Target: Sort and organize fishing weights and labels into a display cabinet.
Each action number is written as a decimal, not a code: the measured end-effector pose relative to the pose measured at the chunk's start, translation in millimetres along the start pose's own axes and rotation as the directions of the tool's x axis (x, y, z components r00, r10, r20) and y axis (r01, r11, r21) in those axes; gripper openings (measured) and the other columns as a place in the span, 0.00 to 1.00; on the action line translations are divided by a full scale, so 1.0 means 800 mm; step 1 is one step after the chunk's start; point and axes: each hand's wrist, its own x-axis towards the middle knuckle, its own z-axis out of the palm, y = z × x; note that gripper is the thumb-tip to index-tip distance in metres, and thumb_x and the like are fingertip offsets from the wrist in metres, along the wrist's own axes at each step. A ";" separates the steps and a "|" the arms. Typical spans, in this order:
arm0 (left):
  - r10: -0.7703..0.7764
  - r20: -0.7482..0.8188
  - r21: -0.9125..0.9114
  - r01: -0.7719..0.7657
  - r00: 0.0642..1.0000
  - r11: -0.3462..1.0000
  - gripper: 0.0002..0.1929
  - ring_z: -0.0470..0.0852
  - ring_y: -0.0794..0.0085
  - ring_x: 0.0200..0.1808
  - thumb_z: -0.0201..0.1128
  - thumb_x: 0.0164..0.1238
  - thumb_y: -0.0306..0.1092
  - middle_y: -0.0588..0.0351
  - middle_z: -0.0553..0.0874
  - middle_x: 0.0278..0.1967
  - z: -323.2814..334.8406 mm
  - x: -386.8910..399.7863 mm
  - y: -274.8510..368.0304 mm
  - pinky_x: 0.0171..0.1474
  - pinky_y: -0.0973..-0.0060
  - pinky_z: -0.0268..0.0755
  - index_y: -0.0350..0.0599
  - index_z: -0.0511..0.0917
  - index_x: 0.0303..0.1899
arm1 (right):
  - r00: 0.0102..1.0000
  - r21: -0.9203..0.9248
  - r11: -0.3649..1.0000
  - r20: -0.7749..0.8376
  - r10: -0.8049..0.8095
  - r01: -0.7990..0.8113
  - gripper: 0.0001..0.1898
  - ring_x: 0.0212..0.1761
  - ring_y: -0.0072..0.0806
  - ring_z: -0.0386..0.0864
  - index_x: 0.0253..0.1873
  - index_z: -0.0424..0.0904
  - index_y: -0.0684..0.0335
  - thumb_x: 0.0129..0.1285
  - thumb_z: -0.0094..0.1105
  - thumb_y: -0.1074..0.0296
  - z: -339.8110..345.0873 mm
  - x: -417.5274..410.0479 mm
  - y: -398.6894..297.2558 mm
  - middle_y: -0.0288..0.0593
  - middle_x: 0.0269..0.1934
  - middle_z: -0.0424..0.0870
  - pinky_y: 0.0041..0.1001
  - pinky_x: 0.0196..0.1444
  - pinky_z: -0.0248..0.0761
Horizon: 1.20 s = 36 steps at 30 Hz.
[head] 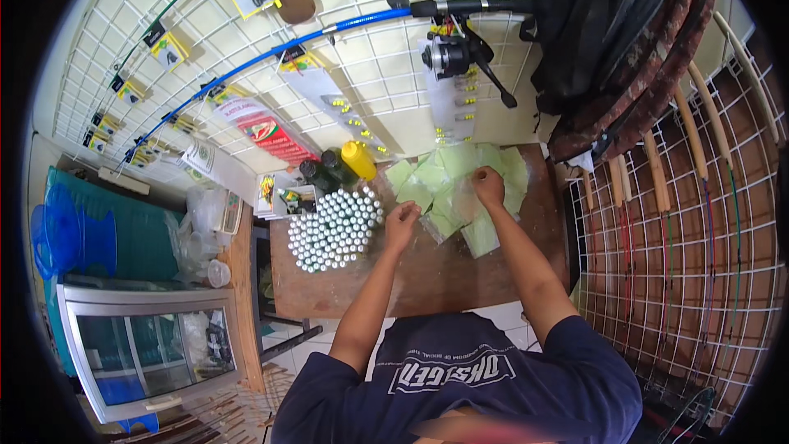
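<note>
On the brown wooden table (pixel 370 296) lies a spread of light green packets (pixel 459 163), some with clear plastic edges. My right hand (pixel 488 187) is over these packets with its fingers curled; whether it grips anything is too small to tell. My left hand (pixel 404 219) is bent just above the table, between the packets and a dense cluster of silver-topped cylindrical items (pixel 333 231); its hold is unclear too. Behind the cluster stand a yellow squeeze bottle (pixel 358 161) and dark bottles (pixel 339 168). A small white box (pixel 286 197) with packaged items is left of them.
A white wire grid with fishing reels (pixel 449 57), a blue rod (pixel 363 20) and hanging tackle packs rises behind the table. Wooden-handled rods (pixel 690 129) hang at right, near a dark bag (pixel 592 24). At left are a glass-fronted cabinet (pixel 148 345) and blue spools (pixel 74 231).
</note>
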 end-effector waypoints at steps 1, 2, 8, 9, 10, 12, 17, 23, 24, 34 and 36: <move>-0.033 0.011 -0.001 0.033 0.999 0.999 0.21 0.80 0.72 0.45 0.65 0.63 0.41 0.50 0.83 0.44 0.000 0.008 -0.001 0.48 0.76 0.71 0.35 0.77 0.51 | 0.999 -0.082 0.997 0.052 -0.008 0.013 0.10 0.33 0.40 0.81 0.41 0.79 0.59 0.52 0.60 0.68 0.000 0.001 -0.012 0.44 0.31 0.82 0.35 0.38 0.73; -0.026 0.009 -0.004 0.026 1.000 1.000 0.21 0.80 0.72 0.45 0.65 0.63 0.41 0.50 0.83 0.44 0.000 0.016 -0.002 0.48 0.76 0.71 0.35 0.77 0.51 | 0.987 -0.097 0.986 0.097 -0.126 0.136 0.13 0.39 0.41 0.79 0.44 0.79 0.58 0.52 0.62 0.65 -0.002 0.000 -0.023 0.43 0.36 0.81 0.34 0.42 0.73; -0.088 0.041 -0.008 0.089 0.995 0.996 0.20 0.80 0.73 0.43 0.65 0.63 0.41 0.51 0.83 0.43 0.027 0.038 0.004 0.46 0.78 0.71 0.38 0.76 0.52 | 0.950 -0.395 0.865 0.175 -0.259 0.309 0.18 0.49 0.38 0.75 0.44 0.79 0.57 0.51 0.66 0.55 0.016 -0.005 -0.068 0.41 0.46 0.77 0.40 0.46 0.70; -0.085 0.068 -0.004 0.085 0.994 0.996 0.21 0.80 0.73 0.45 0.64 0.63 0.42 0.52 0.82 0.46 0.026 0.041 0.001 0.46 0.76 0.72 0.40 0.75 0.54 | 0.949 -0.394 0.865 0.174 -0.262 0.311 0.18 0.49 0.38 0.75 0.44 0.79 0.57 0.51 0.66 0.55 0.020 -0.005 -0.071 0.41 0.46 0.77 0.40 0.46 0.70; -0.082 0.094 0.000 0.082 0.992 0.997 0.22 0.80 0.72 0.46 0.63 0.64 0.44 0.53 0.81 0.49 0.026 0.044 -0.002 0.45 0.75 0.72 0.42 0.74 0.55 | 0.949 -0.448 0.838 0.198 -0.247 0.311 0.18 0.48 0.38 0.75 0.44 0.79 0.56 0.51 0.65 0.55 0.023 -0.005 -0.073 0.40 0.45 0.77 0.41 0.46 0.70; -0.082 0.088 -0.036 0.085 0.993 0.996 0.21 0.80 0.73 0.45 0.64 0.64 0.41 0.52 0.82 0.46 0.032 0.044 -0.001 0.46 0.76 0.72 0.40 0.75 0.54 | 0.950 -0.503 0.808 0.217 -0.224 0.306 0.17 0.48 0.37 0.75 0.44 0.79 0.56 0.51 0.65 0.55 0.029 -0.002 -0.068 0.40 0.45 0.77 0.42 0.46 0.69; -0.109 0.106 -0.032 0.113 0.988 0.993 0.19 0.80 0.72 0.44 0.63 0.64 0.38 0.52 0.83 0.44 0.033 0.047 0.005 0.49 0.76 0.71 0.37 0.75 0.53 | 0.927 -0.561 0.740 0.273 -0.257 0.370 0.10 0.46 0.38 0.75 0.40 0.81 0.56 0.54 0.59 0.61 0.038 0.005 -0.058 0.41 0.41 0.78 0.41 0.44 0.69; -0.093 0.111 0.037 0.090 0.989 0.995 0.19 0.80 0.72 0.44 0.62 0.65 0.39 0.52 0.83 0.44 0.043 0.060 -0.004 0.49 0.75 0.71 0.38 0.75 0.53 | 0.913 -0.580 0.711 0.171 -0.371 0.397 0.08 0.41 0.36 0.76 0.35 0.79 0.59 0.54 0.56 0.62 0.038 0.006 -0.039 0.40 0.35 0.78 0.40 0.40 0.67; -0.092 0.118 0.046 0.087 0.989 0.995 0.19 0.80 0.72 0.44 0.62 0.65 0.38 0.52 0.83 0.44 0.044 0.063 -0.005 0.49 0.75 0.71 0.39 0.75 0.53 | 0.912 -0.581 0.710 0.173 -0.371 0.399 0.08 0.41 0.36 0.76 0.35 0.79 0.59 0.54 0.56 0.62 0.036 0.005 -0.038 0.40 0.35 0.78 0.40 0.40 0.67; 0.139 0.080 0.104 -0.147 0.987 0.984 0.21 0.78 0.71 0.49 0.65 0.61 0.36 0.51 0.80 0.51 0.057 0.064 0.006 0.47 0.74 0.72 0.40 0.74 0.54 | 0.864 -0.048 0.873 0.177 -0.471 0.485 0.07 0.37 0.43 0.75 0.35 0.74 0.65 0.55 0.52 0.69 -0.007 -0.031 -0.034 0.47 0.32 0.77 0.39 0.39 0.66; 0.109 0.181 0.089 -0.126 0.977 0.988 0.20 0.78 0.73 0.47 0.66 0.61 0.36 0.52 0.81 0.48 0.050 0.062 0.009 0.46 0.76 0.71 0.40 0.75 0.53 | 0.872 0.087 0.890 0.178 -0.456 0.447 0.07 0.36 0.46 0.75 0.35 0.74 0.67 0.55 0.51 0.70 -0.011 -0.043 -0.028 0.49 0.32 0.77 0.39 0.39 0.67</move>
